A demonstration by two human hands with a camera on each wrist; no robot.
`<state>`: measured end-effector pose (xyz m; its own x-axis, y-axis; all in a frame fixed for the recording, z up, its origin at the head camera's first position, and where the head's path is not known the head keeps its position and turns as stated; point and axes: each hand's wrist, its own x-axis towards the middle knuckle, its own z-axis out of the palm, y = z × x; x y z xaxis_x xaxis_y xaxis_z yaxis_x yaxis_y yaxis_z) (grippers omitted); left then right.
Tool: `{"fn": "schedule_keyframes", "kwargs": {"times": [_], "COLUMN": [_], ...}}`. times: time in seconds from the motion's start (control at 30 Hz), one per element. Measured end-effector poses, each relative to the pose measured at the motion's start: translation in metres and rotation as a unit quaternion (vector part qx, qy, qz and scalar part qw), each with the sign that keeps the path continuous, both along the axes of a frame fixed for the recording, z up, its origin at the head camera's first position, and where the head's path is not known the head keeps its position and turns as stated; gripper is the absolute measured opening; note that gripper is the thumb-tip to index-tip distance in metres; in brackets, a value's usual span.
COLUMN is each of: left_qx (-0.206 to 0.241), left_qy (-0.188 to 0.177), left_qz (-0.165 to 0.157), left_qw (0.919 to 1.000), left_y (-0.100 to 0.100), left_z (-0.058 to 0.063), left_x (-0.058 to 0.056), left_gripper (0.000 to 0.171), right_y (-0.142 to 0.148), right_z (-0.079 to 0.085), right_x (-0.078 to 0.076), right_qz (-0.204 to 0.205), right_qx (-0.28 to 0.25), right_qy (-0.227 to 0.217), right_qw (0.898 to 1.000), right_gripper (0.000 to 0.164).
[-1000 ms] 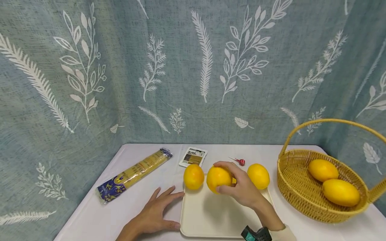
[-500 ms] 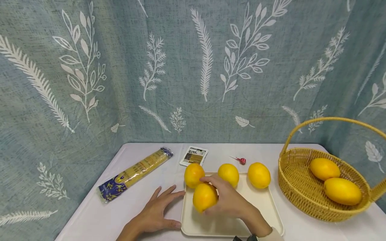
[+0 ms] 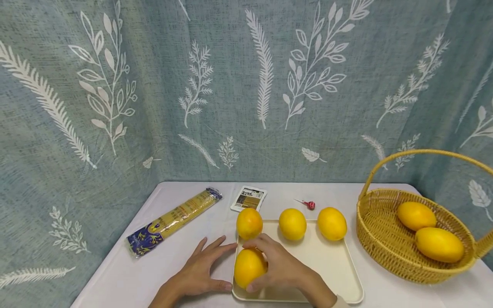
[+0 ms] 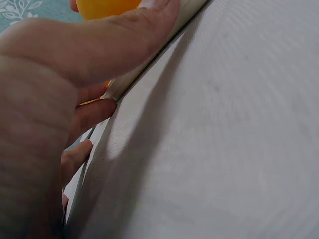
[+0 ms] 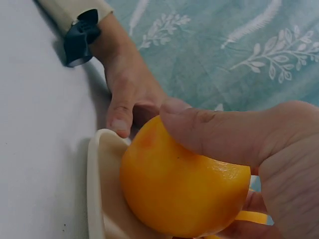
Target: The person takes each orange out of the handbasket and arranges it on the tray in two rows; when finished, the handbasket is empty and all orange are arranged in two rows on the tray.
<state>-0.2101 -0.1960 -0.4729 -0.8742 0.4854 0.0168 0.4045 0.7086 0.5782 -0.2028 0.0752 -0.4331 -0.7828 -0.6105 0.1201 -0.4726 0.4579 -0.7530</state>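
Note:
In the head view, my right hand (image 3: 283,265) grips a round, smooth yellow-orange fruit (image 3: 249,268) over the near left corner of a cream tray (image 3: 323,273). The right wrist view shows the thumb across the upper side of this fruit (image 5: 179,181), close inside the tray wall (image 5: 94,184). Along the tray's left side, my left hand (image 3: 200,269) lies with fingers spread, its thumb and index fingertips at the rim. Three similar fruits line the tray's far edge: a left one (image 3: 249,223), a middle one (image 3: 292,224) and a right one (image 3: 332,224).
On the right stands a wicker basket (image 3: 379,252) with a tall handle and two yellow fruits (image 3: 440,244) inside. A pack of spaghetti (image 3: 175,220) lies at the left. Behind the tray are a small flat packet (image 3: 249,198) and a red lollipop (image 3: 310,205).
My right hand has carried the fruit from the tray's far middle leftward and nearer, down to its near left corner. The middle fruit in the far row is now uncovered. My left hand stays put.

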Motion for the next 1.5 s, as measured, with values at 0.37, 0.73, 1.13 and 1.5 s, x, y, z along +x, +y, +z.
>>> {"fn": "schedule_keyframes", "kwargs": {"times": [0.37,0.73,1.13,1.5], "left_qx": [-0.001,-0.004,-0.003,-0.003], "left_qy": [0.019,0.015,0.04,0.034], "left_qz": [-0.015,-0.013,-0.02,-0.015], "left_qw": [0.9997,0.9998,0.999,0.9993], "left_y": [-0.001,0.0,-0.001,0.0], "left_z": [-0.002,-0.001,-0.003,-0.004], "left_x": [0.0,-0.001,0.0,-0.001], "left_gripper": [0.097,0.093,0.094,0.096], "right_y": [-0.004,-0.002,0.012,0.046], "right_z": [-0.004,-0.004,0.01,0.042], "right_x": [0.003,0.0,0.001,-0.005], "right_qz": [0.032,0.029,0.002,-0.069], "right_qx": [-0.014,-0.032,-0.063,-0.07], "right_qy": [-0.018,-0.026,-0.045,-0.004], "right_qw": [0.999,0.999,0.997,0.995], "right_gripper": [0.078,0.078,0.074,0.067]}}
